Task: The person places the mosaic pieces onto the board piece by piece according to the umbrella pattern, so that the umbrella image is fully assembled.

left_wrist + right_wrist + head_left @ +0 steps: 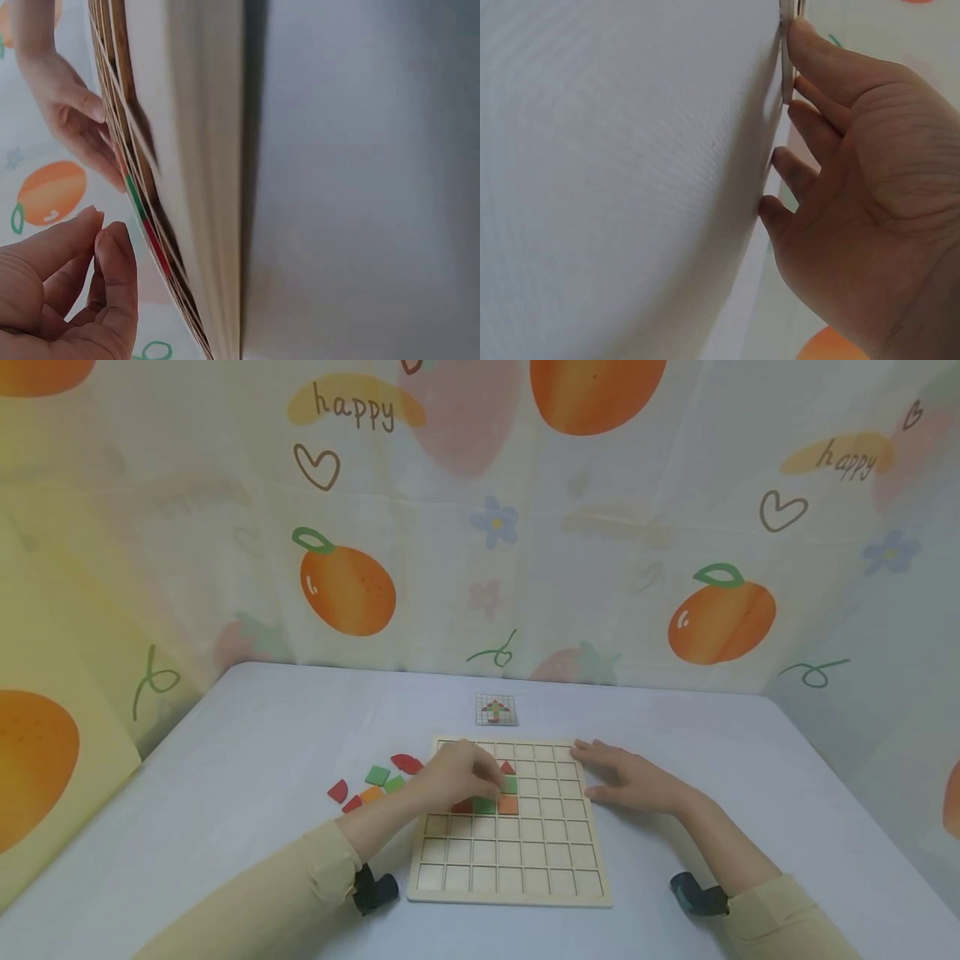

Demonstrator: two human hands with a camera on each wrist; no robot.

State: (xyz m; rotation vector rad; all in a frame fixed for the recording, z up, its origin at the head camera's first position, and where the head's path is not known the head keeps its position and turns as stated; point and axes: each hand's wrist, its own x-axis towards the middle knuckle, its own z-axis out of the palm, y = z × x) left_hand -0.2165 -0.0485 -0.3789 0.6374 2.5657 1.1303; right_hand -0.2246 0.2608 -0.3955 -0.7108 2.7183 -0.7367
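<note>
A pale wooden grid board (510,881) lies on the table with coloured pieces in some of its cells. My left hand (461,775) is over the board's upper left part, thumb and fingers drawn together close by a green square (510,785). In the left wrist view, this hand's fingertips (109,236) nearly meet and no piece shows between them. A red triangle (507,767), an orange square (507,805), another green square (484,806) and a dark red piece (462,807) sit in nearby cells. My right hand (633,781), fingers extended, rests at the board's right edge.
Left of the board lie several loose pieces, among them a green square (377,775), a red quarter round (338,791) and an orange piece (371,795). Behind the board is a small pattern card (497,710). A printed cloth (450,593) hangs beyond the table.
</note>
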